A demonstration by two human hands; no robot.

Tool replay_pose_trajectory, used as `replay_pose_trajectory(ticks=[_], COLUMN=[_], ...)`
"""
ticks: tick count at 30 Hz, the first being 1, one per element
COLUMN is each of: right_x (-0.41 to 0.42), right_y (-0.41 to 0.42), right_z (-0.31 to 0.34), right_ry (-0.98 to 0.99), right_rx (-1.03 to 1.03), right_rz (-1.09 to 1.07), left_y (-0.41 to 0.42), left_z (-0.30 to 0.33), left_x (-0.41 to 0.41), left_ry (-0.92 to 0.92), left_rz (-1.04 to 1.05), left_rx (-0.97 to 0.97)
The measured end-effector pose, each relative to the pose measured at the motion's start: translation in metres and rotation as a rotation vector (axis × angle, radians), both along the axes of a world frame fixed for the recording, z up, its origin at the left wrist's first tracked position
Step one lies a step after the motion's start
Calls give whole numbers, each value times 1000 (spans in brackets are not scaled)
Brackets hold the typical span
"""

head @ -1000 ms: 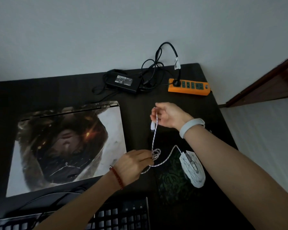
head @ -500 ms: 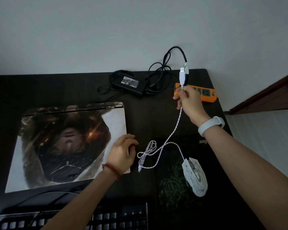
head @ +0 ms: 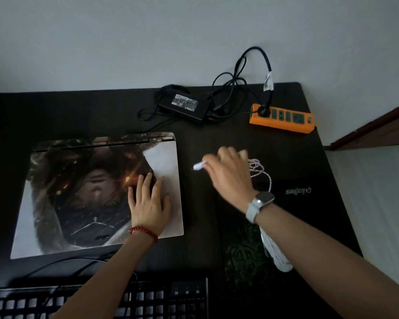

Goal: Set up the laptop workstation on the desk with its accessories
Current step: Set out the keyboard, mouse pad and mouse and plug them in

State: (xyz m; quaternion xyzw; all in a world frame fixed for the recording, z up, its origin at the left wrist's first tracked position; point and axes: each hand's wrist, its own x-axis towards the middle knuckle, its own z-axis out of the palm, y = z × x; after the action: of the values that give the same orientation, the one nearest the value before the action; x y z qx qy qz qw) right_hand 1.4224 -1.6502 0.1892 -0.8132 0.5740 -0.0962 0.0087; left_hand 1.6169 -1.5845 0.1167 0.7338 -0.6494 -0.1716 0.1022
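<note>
Nearest the camera, at 7 o'clock: black keyboard (head: 148,300) along the front edge of the dark worktop (head: 205,139), a thin black cable looping just beyond it. At 5 o'clock: white mouse (head: 275,253) on a dark mouse pad (head: 242,256) with a green emblem, partly hidden under the right forearm. At 9 o'clock: closed laptop (head: 62,194), lid covered in printed artwork, lying flat. Left hand (head: 149,201), red bead bracelet at the wrist, pressed palm-down on the lid's right part, fingers spread, grip wide and holding nothing. At 1 o'clock from that hand, just off the laptop's right edge: right hand (head: 230,178), pale watch on the wrist, blurred, grip closed on the white USB plug (head: 198,166), which pokes out toward the laptop's right side, close to it but apart. Braided white mouse cable (head: 259,172) bunched in loops just behind the right hand at 3 o'clock, running back toward the mouse. Farther off, at 12 o'clock: black power adapter (head: 186,107) amid tangled black cords. At 1 o'clock, near the worktop's back right corner: orange power strip (head: 283,117), one black plug seated in its left socket, cord arching up against the grey wall (head: 148,38).
</note>
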Motion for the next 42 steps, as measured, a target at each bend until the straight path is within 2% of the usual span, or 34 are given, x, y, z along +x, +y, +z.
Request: replay_pose_trajectory(ticks=[2, 6, 12, 19, 26, 33, 42], right_x=[9, 16, 25, 31, 25, 23, 21], right_y=[18, 32, 35, 34, 33, 29, 16], right_z=[-22, -53, -76, -79, -84, -84, -81], right_ry=[5, -74, -286, -496, -411, -219, -218], right_rx=[35, 166, 357, 387, 377, 320, 277], right_rz=[47, -27, -134, -162, -64, 46, 141], left_y=[0, 1, 0, 6, 1, 2, 2], left_z=[-2, -6, -16, -20, -21, -23, -25], left_x=[-2, -4, -5, -6, -9, -9, -10], left_ry=[-18, -75, -166, -192, -203, -232, -256], left_rz=[7, 35, 52, 60, 63, 65, 56], left_rx=[-11, -50, -84, -99, -130, -151, -132])
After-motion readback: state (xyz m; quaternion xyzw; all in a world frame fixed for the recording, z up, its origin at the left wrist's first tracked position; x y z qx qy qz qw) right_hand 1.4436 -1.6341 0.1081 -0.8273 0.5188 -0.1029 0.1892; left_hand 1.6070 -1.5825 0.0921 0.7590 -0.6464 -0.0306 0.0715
